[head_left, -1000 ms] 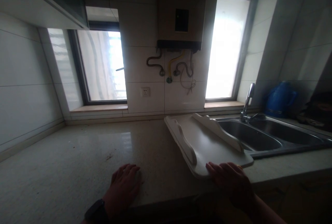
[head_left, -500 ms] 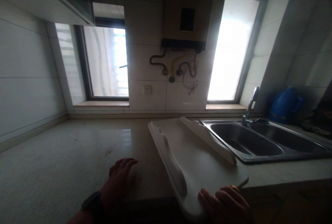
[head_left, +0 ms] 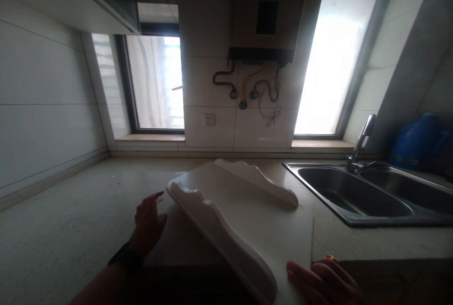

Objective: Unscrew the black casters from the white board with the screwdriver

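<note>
A white board (head_left: 244, 196) with two raised, wavy-edged side pieces lies slantwise on the countertop, its near end jutting past the front edge. My right hand (head_left: 323, 281) grips the near right corner, with its fingers on top; the thumb is hidden. An orange ring-like band shows on one of its fingers. To the left of the board, my left hand (head_left: 148, 222) hovers over the counter, holding nothing, with thumb and fingers apart. It wears a dark watch (head_left: 125, 258) on the wrist.
A double steel sink (head_left: 350, 196) with a tap (head_left: 363, 142) is set into the countertop (head_left: 71, 229) on the right. Behind it stands a blue jug-like container (head_left: 417, 142). A water heater (head_left: 267, 8) with pipes hangs on the wall between two windows; a cabinet (head_left: 81, 3) overhangs the left.
The board has turned, its far end swinging left, away from the sink and toward my left hand. My left hand has shifted left, thumb spreading out. My right hand keeps hold of the near end.
</note>
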Demonstrator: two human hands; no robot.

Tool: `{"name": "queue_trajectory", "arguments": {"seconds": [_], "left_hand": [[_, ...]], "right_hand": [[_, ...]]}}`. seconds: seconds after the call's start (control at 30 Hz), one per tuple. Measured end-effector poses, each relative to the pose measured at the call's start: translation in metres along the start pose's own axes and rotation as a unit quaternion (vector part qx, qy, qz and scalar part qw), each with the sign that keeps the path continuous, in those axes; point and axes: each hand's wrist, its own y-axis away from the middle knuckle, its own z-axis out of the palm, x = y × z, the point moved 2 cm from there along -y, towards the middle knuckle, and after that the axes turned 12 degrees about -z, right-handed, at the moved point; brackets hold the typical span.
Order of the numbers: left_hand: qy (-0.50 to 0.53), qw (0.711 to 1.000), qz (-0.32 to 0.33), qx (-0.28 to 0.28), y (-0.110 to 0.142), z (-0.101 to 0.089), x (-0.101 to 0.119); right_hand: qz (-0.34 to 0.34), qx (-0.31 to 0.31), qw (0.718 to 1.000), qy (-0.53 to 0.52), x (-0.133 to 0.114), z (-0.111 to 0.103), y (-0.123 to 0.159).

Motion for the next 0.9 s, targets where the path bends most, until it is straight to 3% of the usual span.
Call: {"name": "queue_trajectory", "arguments": {"seconds": [0.17, 0.43, 0.57, 0.7, 0.9], "left_hand": [[-0.010, 0.999, -0.038, 0.002, -0.010, 0.008, -0.024], [-0.003, 0.999, 0.042, -0.014, -0.022, -0.002, -0.044], [0.067, 0.994, 0.026, -0.079, -0.033, -0.003, -0.060], [0.137, 0.981, 0.000, -0.137, -0.037, 0.000, -0.053], [0.166, 0.980, -0.022, -0.106, -0.042, 0.001, -0.047]], "right_hand": [[0.096, -0.014, 0.995, -0.031, 0.007, 0.020, 0.033], [0.263, -0.009, 0.961, -0.088, 0.034, 0.043, 0.049], [0.347, -0.031, 0.929, -0.125, 0.039, 0.047, 0.050], [0.366, -0.045, 0.921, -0.124, 0.040, 0.048, 0.051], [0.314, -0.034, 0.945, -0.087, 0.030, 0.049, 0.050]]}}
